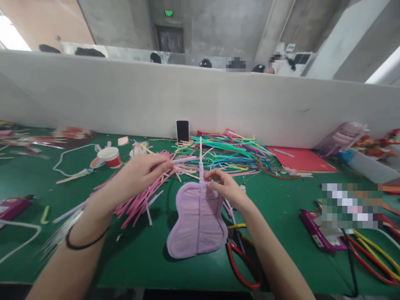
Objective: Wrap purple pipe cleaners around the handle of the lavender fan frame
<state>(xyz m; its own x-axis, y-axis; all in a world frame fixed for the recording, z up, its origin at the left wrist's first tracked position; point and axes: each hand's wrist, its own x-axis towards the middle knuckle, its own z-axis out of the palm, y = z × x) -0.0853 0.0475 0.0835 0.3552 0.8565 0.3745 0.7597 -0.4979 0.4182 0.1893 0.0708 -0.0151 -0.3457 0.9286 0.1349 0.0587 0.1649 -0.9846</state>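
Observation:
A lavender guitar-shaped craft piece [189,218], with a fuzzy rim and a ridge down its middle, is upright or slightly tilted in front of me. A pale stick [201,150] rises from its top, its lower part wrapped in lavender fuzz. My right hand [228,189] is closed around the base of the stick, thumb against the piece's upper edge. My left hand [145,173] pinches a lavender pipe cleaner [187,159] that runs right to the stick.
Pink pipe cleaners [137,204] and a multicoloured heap [237,150] lie behind. Red-handled pliers or scissors [243,266] rest beside the piece. Purple glue guns [321,233] are at both sides. A phone [183,131] leans on the white partition [140,96]; a paper cup [110,157] stands left.

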